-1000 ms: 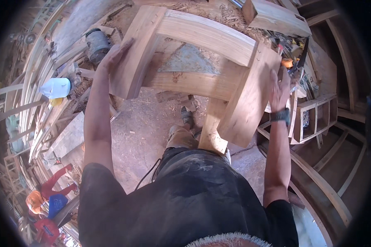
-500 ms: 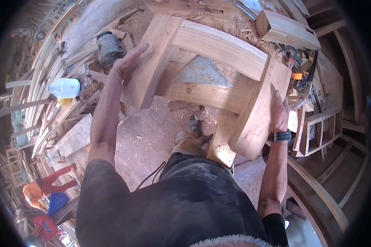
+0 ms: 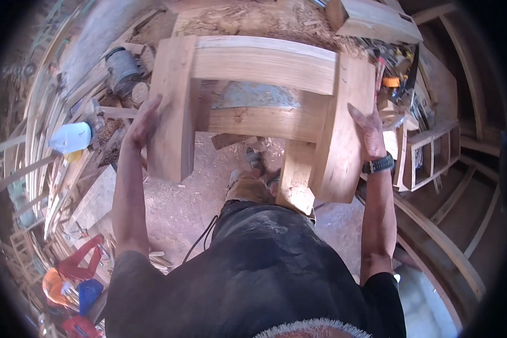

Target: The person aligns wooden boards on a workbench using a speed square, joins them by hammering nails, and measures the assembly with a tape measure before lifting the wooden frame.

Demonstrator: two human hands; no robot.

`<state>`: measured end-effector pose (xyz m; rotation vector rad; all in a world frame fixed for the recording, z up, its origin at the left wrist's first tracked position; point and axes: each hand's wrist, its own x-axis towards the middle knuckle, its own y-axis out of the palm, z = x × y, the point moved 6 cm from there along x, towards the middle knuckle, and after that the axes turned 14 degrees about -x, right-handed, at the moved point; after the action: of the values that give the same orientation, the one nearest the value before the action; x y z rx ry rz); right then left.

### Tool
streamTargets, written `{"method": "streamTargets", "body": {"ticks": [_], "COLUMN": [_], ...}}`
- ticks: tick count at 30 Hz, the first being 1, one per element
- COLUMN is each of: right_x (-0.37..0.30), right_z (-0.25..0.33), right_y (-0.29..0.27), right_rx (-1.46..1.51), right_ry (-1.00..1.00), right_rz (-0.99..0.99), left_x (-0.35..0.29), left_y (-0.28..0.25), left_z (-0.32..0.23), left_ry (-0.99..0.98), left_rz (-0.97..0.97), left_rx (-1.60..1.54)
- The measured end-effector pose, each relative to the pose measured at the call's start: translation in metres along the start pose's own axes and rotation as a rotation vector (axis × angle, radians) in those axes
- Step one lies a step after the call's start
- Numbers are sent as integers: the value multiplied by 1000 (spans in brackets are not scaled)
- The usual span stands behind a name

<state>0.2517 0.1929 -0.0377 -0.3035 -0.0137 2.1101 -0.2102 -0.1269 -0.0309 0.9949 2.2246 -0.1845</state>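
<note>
Raised in front of me is a joined wooden frame [image 3: 265, 63], with two thick end boards and two rails across. My left hand [image 3: 144, 123] presses against the outer face of its left board [image 3: 170, 112]. On the opposite side, my right hand [image 3: 369, 132] lies against the right board [image 3: 343, 135], the thumb over its face. Both hands grip the frame between them. Below its right half hangs a paler wooden piece [image 3: 297, 174]; whether it is joined to the frame I cannot tell. A dark watch [image 3: 378, 164] is on my right wrist.
Wood shavings [image 3: 248, 19] cover the surface beyond. To the left are a grey cylindrical container [image 3: 123, 70], a pale plastic jug [image 3: 70, 137] and stacked strips [image 3: 56, 169]. A timber block [image 3: 374, 22] and slatted wooden frame [image 3: 431, 155] stand right. A person in orange [image 3: 55, 286] is lower left.
The wooden frame has turned to sit more level across my view. Its left end has come nearer and left, and both hands have moved with it.
</note>
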Motion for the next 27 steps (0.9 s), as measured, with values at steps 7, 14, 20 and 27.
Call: {"method": "streamTargets", "body": {"ticks": [7,14,20,27], "right_x": [-26,-45,-33,-18], "right_z": [15,-14,-40,-32], "right_y": [20,0,-13,-7], "right_rx": [48,-47,-36,90], "right_ry": [107,159,127,182], "right_rz": [48,10,33,21], "left_x": [-28,-40,-36,-48], "left_y": [-37,-30,-27,-20], "left_z": [40,47,48,45], "left_ry": [-38,-67,-166,-199], "left_rz": [-38,-162,-245,-264], "left_rx": [-263,-404,-250,-119]}}
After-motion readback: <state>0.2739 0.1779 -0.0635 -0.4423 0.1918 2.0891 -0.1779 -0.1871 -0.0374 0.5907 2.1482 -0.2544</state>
